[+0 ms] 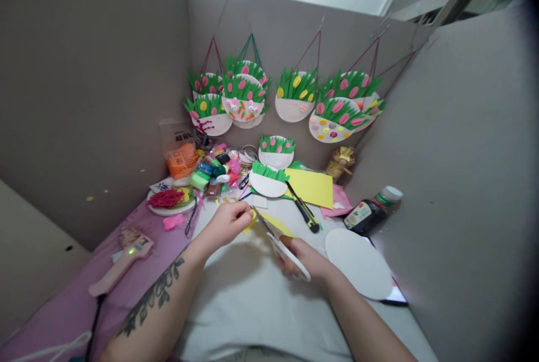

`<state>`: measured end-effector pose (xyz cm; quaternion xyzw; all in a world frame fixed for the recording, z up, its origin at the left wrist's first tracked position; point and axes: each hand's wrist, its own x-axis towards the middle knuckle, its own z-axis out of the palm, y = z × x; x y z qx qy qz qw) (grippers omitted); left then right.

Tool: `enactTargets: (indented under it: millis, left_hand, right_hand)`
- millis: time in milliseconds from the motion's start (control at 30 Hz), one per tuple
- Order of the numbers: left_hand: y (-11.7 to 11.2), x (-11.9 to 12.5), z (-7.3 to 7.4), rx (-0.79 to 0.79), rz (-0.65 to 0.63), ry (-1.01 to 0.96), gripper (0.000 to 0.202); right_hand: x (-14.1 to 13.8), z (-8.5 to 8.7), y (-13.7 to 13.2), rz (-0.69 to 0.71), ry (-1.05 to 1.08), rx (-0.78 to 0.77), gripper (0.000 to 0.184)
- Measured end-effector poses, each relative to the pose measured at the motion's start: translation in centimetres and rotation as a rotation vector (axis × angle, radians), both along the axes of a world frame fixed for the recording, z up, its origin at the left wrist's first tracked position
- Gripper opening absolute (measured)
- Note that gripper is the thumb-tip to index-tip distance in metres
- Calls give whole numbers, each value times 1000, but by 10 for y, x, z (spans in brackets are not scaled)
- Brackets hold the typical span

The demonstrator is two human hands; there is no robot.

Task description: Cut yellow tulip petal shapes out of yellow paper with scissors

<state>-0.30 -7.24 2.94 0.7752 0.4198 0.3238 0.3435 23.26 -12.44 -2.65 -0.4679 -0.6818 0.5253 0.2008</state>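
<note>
Left hand (227, 224) pinches a yellow scrap (251, 220) near the middle; right hand (305, 261) is closed round scissors (273, 238), blades at the scrap, the cut seemingly part-made; finished baskets (295, 98) hang far; a bare plate (357, 261) lies right.

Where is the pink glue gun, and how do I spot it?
Find the purple cloth spread on the left, beside the left hand pinching yellow paper while the right hand grips scissors. The glue gun lies on that cloth, nearest the viewer. It alone is long and pale pink, with a tiny green light and a dark cord.
</note>
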Motion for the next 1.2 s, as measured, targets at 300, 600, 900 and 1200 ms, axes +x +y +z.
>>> enactTargets:
  millis: [300,600,900,1200]
  left_hand:
    - [-1,-1,2,-6,-20,-5,22]
    - [0,-2,2,-23,-32,-11,22]
    - [0,-3,1,-41,-13,-19,25]
    - [18,-26,2,-10,30,27,29]
  right_hand:
    - [-1,1,1,-8,22,-37,15]
    - [0,0,0,-11,-18,-1,14]
    - [0,2,-1,-29,-22,-20,13]
    - [10,-17,0,-221,107,-69,19]
